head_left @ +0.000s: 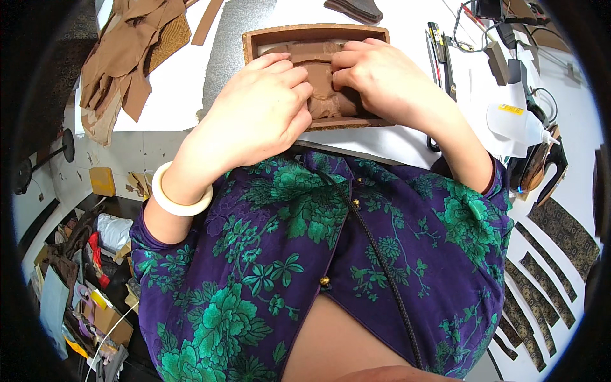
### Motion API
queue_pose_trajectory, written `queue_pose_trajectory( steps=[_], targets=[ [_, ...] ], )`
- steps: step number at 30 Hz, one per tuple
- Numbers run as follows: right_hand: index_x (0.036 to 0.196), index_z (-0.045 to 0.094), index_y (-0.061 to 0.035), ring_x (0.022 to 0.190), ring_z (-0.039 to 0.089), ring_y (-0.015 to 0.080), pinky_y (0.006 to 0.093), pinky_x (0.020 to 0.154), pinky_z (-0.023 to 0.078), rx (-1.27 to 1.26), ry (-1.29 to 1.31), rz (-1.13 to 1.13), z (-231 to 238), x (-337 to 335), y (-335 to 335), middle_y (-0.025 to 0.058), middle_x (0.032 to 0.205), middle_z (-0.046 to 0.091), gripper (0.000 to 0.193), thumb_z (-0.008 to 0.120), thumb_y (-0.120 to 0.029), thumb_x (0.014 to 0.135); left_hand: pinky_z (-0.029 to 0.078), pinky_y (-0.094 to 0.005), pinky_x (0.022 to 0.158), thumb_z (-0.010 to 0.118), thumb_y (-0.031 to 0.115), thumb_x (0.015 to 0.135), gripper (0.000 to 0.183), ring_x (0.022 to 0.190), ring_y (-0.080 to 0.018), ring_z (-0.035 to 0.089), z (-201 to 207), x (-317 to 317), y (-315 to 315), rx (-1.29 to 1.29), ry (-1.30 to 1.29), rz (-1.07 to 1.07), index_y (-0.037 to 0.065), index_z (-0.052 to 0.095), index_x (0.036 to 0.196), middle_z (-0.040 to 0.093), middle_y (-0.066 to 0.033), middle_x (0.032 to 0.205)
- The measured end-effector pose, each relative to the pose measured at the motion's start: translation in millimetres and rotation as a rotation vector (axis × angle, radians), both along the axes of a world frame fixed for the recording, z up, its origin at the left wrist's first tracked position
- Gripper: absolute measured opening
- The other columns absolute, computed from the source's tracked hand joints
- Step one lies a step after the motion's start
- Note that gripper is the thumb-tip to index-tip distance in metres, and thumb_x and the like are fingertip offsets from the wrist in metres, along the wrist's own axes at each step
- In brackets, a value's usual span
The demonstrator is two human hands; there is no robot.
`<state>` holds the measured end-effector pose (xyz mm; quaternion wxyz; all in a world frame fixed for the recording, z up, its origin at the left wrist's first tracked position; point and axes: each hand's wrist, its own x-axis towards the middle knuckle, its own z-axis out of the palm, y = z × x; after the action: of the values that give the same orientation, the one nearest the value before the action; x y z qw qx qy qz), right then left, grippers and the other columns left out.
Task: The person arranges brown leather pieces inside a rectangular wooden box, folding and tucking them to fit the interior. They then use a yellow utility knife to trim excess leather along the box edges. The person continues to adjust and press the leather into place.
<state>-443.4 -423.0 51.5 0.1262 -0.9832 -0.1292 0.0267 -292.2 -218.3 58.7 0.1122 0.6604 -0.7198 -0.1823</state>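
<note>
On the white work surface in front of me lies a shallow brown box [312, 28] with raised walls. Soft, wrinkled brown lining [320, 75] fills it, bunched into folds toward the near wall. My left hand [268, 95] reaches into the box from the left, its fingers curled down on the lining. From the other side my right hand [382, 77] has its fingers bent and closed on the lining near the right wall. Both sets of fingertips are partly hidden. A cream bangle [167, 196] circles my left wrist.
Brown scraps [130, 57] pile up at the far left, beside a grey speckled sheet [224, 63]. Cutter knives [442, 60] lie to the right, near a white squeeze bottle [509, 124] and cables. Patterned dark strips [541, 286] are spread at lower right.
</note>
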Motion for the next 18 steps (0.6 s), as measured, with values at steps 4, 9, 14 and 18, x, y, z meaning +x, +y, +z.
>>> queue_pose_trajectory(
  steps=[4,9,14,18],
  targets=[
    [0.103,0.074,-0.0012,0.103,0.070,0.0371,0.0455,0.092,0.058,0.138,-0.056,-0.074,14.7,1.2,-10.3,0.0123,0.109,0.072,0.030,0.068,0.007,0.075,0.051,-0.0499,0.112,0.062,0.007,0.092,0.019,0.109,-0.0392,0.069,-9.0,4.6,8.1,-0.445,0.065,0.157,-0.006,0.068,0.105,0.070,-0.0209,0.106],
    [0.112,0.074,-0.0025,0.103,0.073,0.0323,0.0376,0.087,0.058,0.313,-0.224,-0.352,42.2,-24.6,-22.9,0.0123,0.111,0.074,0.023,0.068,0.007,0.092,0.055,-0.0412,0.093,0.063,0.002,0.096,0.013,0.107,-0.0373,0.069,12.2,32.6,25.4,-0.425,0.255,0.409,0.000,0.069,0.108,0.069,-0.0159,0.112],
    [0.106,0.076,-0.0047,0.104,0.071,0.0301,0.0387,0.090,0.056,0.129,-0.369,-0.463,39.0,-35.6,-19.1,0.0096,0.112,0.072,0.015,0.077,-0.003,0.091,0.052,-0.0452,0.102,0.076,0.013,0.094,0.020,0.120,-0.0393,0.064,0.8,8.8,30.0,-0.475,0.136,0.490,0.002,0.071,0.110,0.066,-0.0177,0.129],
    [0.100,0.076,-0.0060,0.105,0.068,0.0300,0.0426,0.092,0.055,0.046,-0.371,-0.543,32.0,-41.4,-3.9,0.0091,0.116,0.069,0.014,0.082,-0.014,0.090,0.047,-0.0524,0.111,0.089,0.028,0.086,0.052,0.132,-0.0436,0.056,7.4,2.2,31.3,-0.456,0.145,0.468,0.004,0.067,0.127,0.059,-0.0186,0.144]
  ],
)
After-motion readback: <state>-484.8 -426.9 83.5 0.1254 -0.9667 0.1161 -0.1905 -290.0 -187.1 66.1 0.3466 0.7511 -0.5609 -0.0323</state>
